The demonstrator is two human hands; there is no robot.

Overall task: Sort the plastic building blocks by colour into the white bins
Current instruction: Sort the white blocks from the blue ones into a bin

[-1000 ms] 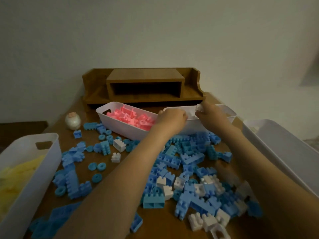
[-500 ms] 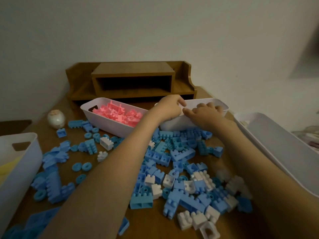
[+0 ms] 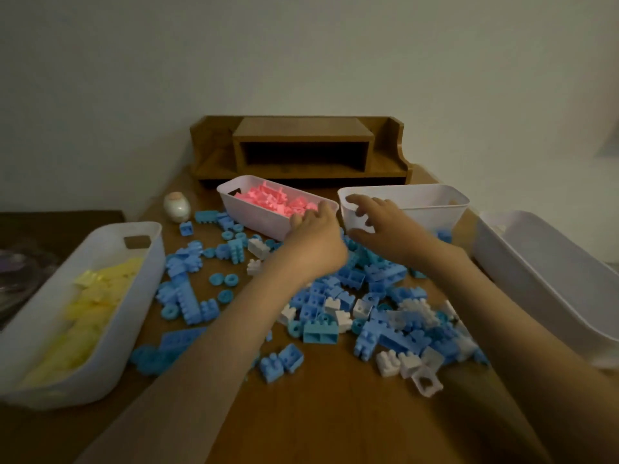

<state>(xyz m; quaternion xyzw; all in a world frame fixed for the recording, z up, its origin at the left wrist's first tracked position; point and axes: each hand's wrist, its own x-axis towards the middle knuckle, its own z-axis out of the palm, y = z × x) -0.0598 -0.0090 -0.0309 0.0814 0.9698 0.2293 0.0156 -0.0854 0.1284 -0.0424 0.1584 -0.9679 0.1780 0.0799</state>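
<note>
While studded plastic blocks litter wooden table, right hand at rounded bin

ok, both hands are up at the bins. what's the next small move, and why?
Probably lower the right hand onto the blue blocks just below it and pick one up. That hand sits at the middle bin's near corner, its grip unclear, and the left hand is at the pink bin's near end. Blue blocks and white blocks lie mixed on the table, unsorted.
</note>
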